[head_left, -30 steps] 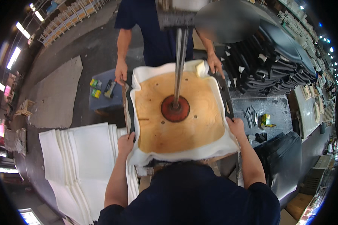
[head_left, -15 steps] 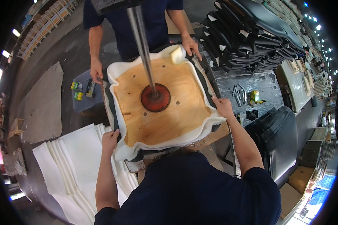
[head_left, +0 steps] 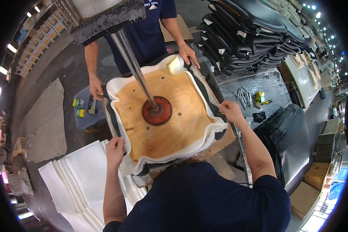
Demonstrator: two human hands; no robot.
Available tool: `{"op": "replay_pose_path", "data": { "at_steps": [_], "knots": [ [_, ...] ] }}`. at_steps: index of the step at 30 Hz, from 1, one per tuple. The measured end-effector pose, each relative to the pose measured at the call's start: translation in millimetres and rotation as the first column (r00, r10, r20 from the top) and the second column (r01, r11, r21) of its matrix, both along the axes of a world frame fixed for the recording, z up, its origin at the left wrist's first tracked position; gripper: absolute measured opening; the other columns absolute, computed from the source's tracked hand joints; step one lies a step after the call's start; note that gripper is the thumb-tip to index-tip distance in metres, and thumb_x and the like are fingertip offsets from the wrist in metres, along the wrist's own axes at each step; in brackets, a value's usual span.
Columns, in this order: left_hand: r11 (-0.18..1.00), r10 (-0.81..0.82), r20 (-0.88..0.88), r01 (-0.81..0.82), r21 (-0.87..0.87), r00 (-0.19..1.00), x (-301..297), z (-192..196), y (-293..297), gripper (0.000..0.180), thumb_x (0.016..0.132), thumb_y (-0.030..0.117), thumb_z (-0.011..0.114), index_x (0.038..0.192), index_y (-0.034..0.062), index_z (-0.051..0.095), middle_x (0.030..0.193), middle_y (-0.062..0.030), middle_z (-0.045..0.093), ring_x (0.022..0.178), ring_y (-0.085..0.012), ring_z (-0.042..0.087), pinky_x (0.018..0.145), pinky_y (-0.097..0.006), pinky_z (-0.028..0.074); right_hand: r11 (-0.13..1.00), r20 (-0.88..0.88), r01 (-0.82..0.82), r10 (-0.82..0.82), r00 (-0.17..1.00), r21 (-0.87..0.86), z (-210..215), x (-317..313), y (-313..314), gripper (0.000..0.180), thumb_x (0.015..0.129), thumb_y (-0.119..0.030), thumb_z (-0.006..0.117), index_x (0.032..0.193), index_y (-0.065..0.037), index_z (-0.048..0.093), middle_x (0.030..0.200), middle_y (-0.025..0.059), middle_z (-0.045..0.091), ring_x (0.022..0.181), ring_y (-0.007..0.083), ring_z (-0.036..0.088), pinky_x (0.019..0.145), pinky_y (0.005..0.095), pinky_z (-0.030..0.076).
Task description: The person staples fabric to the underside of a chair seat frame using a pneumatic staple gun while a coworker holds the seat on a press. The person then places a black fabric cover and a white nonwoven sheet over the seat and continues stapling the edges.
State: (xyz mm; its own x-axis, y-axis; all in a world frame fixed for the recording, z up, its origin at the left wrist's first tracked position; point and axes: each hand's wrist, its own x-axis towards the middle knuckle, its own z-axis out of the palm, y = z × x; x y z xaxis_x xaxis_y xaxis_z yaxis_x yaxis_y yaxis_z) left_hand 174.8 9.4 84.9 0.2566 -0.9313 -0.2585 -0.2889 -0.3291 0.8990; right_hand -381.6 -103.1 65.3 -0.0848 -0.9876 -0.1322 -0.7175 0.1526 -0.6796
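The board (head_left: 189, 131) lies in the middle, with white foam (head_left: 214, 129) around its edge and the red disc (head_left: 162, 116) of a rod (head_left: 132, 63) standing on it. The right hand (head_left: 231, 111) pinches the black cover (head_left: 200, 86) at the right side. The left hand (head_left: 115, 151) has its fingers curled at the near left edge; I cannot tell if it pinches the cover. On the far side, a co-worker's two hands (head_left: 188, 54) are at the left and right corners. White sheets (head_left: 77, 181) lie near left.
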Motion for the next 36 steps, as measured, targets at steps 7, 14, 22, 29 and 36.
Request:
{"op": "replay_pose_path", "data": {
  "at_steps": [7, 14, 22, 29, 36],
  "knots": [
    [0.938, -0.328, 0.272, 0.345, -0.016, 0.905, -52.4, -15.9, 0.9, 0.021, 0.109, 0.02, 0.073, 0.108, 0.0004, 0.078, 0.086, -0.0103, 0.075, 0.074, -0.0183, 0.071, 0.068, -0.034, 0.057, 0.995, -0.012, -0.07, 0.069, 0.998, -0.071, 13.1, 16.0, -5.2, 0.025, 0.1, -0.026, 0.082, 0.099, -0.002, 0.077, 0.076, 0.0139, 0.075, 0.068, 0.0256, 0.072, 0.066, 0.0405, 0.054],
    [0.681, -0.727, 0.362, 0.677, 0.278, 0.583, -93.3, -19.8, 34.8, 0.029, 0.104, 0.032, 0.069, 0.103, 0.0056, 0.078, 0.106, -0.02, 0.077, 0.106, -0.0399, 0.073, 0.093, -0.054, 0.057, 0.928, 0.024, -0.253, 0.27, 0.963, -0.275, 25.1, 86.3, -2.1, 0.016, 0.095, -0.017, 0.084, 0.098, -0.002, 0.079, 0.086, 0.0165, 0.075, 0.075, 0.0309, 0.076, 0.07, 0.0423, 0.059],
    [0.713, -0.699, 0.321, 0.656, 0.247, 0.638, -97.4, -24.2, 20.1, 0.022, 0.099, 0.028, 0.075, 0.108, 0.0085, 0.076, 0.106, -0.0177, 0.073, 0.101, -0.0417, 0.072, 0.089, -0.054, 0.057, 0.954, -0.238, -0.293, 0.298, 0.924, 0.057, -10.1, 179.4, 33.8, 0.07, 0.098, -0.036, 0.082, 0.157, -0.007, 0.058, 0.164, 0.0321, 0.046, 0.152, 0.0512, 0.045, 0.124, 0.0569, 0.042],
    [0.834, -0.253, 0.718, 0.522, -0.178, 0.648, -93.1, -51.1, -35.2, 0.029, 0.095, 0.021, 0.082, 0.115, 0.004, 0.069, 0.145, -0.024, 0.057, 0.142, -0.0496, 0.051, 0.117, -0.061, 0.042, 0.978, -0.244, -0.18, 0.15, 0.958, -0.107, -30.3, 208.5, 15.5, 0.077, 0.104, -0.04, 0.072, 0.166, -0.001, 0.045, 0.173, 0.031, 0.037, 0.165, 0.0479, 0.031, 0.129, 0.0643, 0.031],
    [0.822, -0.257, 0.735, 0.542, -0.174, 0.627, -86.8, -71.6, -17.9, 0.053, 0.101, 0.026, 0.076, 0.146, 0.0024, 0.06, 0.17, -0.0254, 0.042, 0.162, -0.051, 0.035, 0.132, -0.065, 0.028, 0.96, -0.388, -0.198, 0.108, 0.915, -0.199, -48.9, 188.6, 40.3, 0.066, 0.108, -0.044, 0.066, 0.166, -0.015, 0.054, 0.175, 0.0228, 0.039, 0.166, 0.0453, 0.028, 0.133, 0.0648, 0.023]
  ]
}}
